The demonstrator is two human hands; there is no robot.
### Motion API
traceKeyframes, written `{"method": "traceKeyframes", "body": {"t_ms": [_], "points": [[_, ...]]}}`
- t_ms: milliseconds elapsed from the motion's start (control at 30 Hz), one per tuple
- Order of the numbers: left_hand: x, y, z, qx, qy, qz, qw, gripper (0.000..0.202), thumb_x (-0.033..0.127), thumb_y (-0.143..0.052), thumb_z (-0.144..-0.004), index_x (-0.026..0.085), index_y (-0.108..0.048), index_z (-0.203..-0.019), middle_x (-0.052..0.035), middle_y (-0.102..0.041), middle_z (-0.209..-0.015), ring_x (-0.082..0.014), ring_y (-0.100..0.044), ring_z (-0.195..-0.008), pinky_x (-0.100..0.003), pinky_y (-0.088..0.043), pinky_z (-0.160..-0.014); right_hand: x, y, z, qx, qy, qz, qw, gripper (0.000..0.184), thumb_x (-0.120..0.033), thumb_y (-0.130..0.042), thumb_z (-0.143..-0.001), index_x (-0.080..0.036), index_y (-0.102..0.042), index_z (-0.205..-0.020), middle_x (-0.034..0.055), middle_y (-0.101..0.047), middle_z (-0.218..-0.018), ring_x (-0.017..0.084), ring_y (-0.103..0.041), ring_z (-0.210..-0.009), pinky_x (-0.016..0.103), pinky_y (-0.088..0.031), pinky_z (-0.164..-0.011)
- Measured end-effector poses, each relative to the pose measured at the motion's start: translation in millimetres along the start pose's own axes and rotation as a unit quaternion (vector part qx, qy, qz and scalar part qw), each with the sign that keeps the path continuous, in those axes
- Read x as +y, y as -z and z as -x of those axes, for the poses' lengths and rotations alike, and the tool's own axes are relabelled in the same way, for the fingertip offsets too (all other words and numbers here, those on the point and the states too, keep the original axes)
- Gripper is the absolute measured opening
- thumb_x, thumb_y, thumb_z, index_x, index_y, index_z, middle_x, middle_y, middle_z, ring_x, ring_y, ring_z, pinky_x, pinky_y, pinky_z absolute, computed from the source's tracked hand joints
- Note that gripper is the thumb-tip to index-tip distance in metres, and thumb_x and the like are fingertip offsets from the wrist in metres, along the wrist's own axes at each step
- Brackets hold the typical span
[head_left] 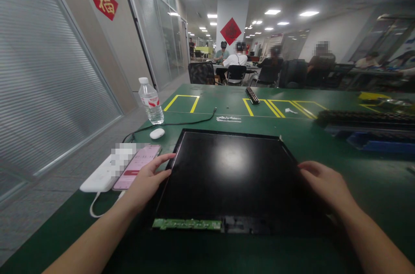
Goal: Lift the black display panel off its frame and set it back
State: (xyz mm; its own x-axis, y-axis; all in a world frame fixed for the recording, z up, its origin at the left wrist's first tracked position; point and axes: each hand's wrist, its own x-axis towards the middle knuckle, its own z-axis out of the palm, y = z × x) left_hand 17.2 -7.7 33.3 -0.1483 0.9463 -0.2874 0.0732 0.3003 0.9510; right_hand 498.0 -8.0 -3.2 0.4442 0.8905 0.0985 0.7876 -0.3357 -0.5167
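Note:
A flat black display panel (233, 187) lies in front of me, with a ceiling light mirrored on its dark screen. Along its near edge runs a narrow green circuit board (188, 224). My left hand (152, 174) grips the panel's left edge, thumb and forefinger against the frame. On the opposite side, my right hand (320, 179) holds the right edge, its fingertips partly hidden beneath the frame. A phone (138, 166) with a lit pink screen lies just left of my left hand, beside a white power bank (102, 174).
The green table (201, 248) carries a water bottle (151, 103), a white earbud case (157, 133) and a black cable (181, 124). Yellow tape (275, 109) marks its far side. Blurred dark strips and blue trays (372, 141) sit at right. Several people are seated beyond.

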Motion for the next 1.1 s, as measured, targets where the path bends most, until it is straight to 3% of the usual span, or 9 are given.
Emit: {"method": "traceKeyframes", "body": {"t_ms": [67, 133, 300, 500, 767, 900, 1100], "points": [[0.2, -1.6, 0.5, 0.007, 0.019, 0.011, 1.000, 0.055, 0.021, -0.077, -0.072, 0.023, -0.071, -0.127, -0.0076, -0.083, -0.123, -0.0299, -0.083, -0.089, -0.036, -0.066, -0.067, 1.4, -0.8, -0.9, 0.001, 0.007, -0.001, 1.000, 0.032, -0.048, -0.055, -0.074, -0.030, -0.079, -0.085, 0.0071, -0.082, -0.095, 0.032, -0.073, -0.090, 0.045, -0.054, -0.079], [-0.1, -2.9, 0.2, 0.011, 0.025, 0.023, 0.999, 0.052, 0.018, -0.077, -0.073, 0.022, -0.071, -0.125, -0.0078, -0.084, -0.120, -0.0268, -0.083, -0.082, -0.034, -0.066, -0.065, 3.2, -1.3, -2.0, -0.001, 0.011, -0.002, 1.000, 0.032, -0.048, -0.056, -0.074, -0.030, -0.079, -0.085, 0.0071, -0.081, -0.094, 0.032, -0.073, -0.089, 0.044, -0.054, -0.078], [-1.2, -4.4, -1.5, 0.012, 0.024, 0.053, 0.998, 0.046, 0.016, -0.079, -0.076, 0.021, -0.072, -0.121, -0.0102, -0.076, -0.139, -0.0290, -0.081, -0.109, -0.033, -0.067, -0.078, 7.1, -2.3, -4.5, -0.015, 0.017, -0.011, 1.000, 0.030, -0.048, -0.056, -0.074, -0.030, -0.078, -0.085, 0.0065, -0.081, -0.095, 0.032, -0.074, -0.090, 0.045, -0.054, -0.081], [-8.9, -3.5, -5.1, -0.033, 0.088, 0.141, 0.986, 0.089, 0.011, -0.086, -0.074, 0.024, -0.052, -0.155, -0.0125, -0.079, -0.133, -0.0308, -0.083, -0.099, -0.038, -0.070, -0.075, 10.7, -4.2, -6.3, -0.015, 0.034, -0.002, 0.999, 0.030, -0.046, -0.056, -0.074, -0.030, -0.078, -0.085, 0.0073, -0.081, -0.096, 0.032, -0.074, -0.090, 0.045, -0.055, -0.080], [-9.8, -2.4, -4.7, -0.069, 0.069, 0.141, 0.985, 0.087, 0.017, -0.095, -0.064, 0.018, -0.063, -0.144, -0.0109, -0.083, -0.125, -0.0310, -0.082, -0.104, -0.034, -0.068, -0.080, 11.1, -3.9, -7.2, -0.018, 0.039, 0.000, 0.999, 0.027, -0.046, -0.057, -0.074, -0.031, -0.078, -0.084, 0.0069, -0.081, -0.098, 0.032, -0.074, -0.090, 0.047, -0.056, -0.080], [-7.8, -2.9, -2.6, -0.074, 0.065, 0.149, 0.984, 0.098, 0.021, -0.095, -0.063, 0.019, -0.056, -0.153, -0.0131, -0.080, -0.131, -0.0341, -0.080, -0.110, -0.040, -0.066, -0.087, 13.0, -5.4, -7.6, -0.012, 0.046, -0.005, 0.999, 0.026, -0.045, -0.058, -0.075, -0.032, -0.078, -0.085, 0.0065, -0.081, -0.096, 0.032, -0.075, -0.089, 0.047, -0.056, -0.079], [-6.6, -3.2, 0.3, -0.080, 0.016, 0.135, 0.987, 0.092, 0.028, -0.095, -0.062, 0.022, -0.062, -0.148, -0.0141, -0.072, -0.146, -0.0382, -0.069, -0.131, -0.045, -0.060, -0.106, 10.2, -4.4, -5.6, -0.025, 0.036, -0.014, 0.999, 0.030, -0.047, -0.057, -0.074, -0.030, -0.078, -0.087, 0.0074, -0.081, -0.100, 0.032, -0.074, -0.094, 0.047, -0.056, -0.082]]}}
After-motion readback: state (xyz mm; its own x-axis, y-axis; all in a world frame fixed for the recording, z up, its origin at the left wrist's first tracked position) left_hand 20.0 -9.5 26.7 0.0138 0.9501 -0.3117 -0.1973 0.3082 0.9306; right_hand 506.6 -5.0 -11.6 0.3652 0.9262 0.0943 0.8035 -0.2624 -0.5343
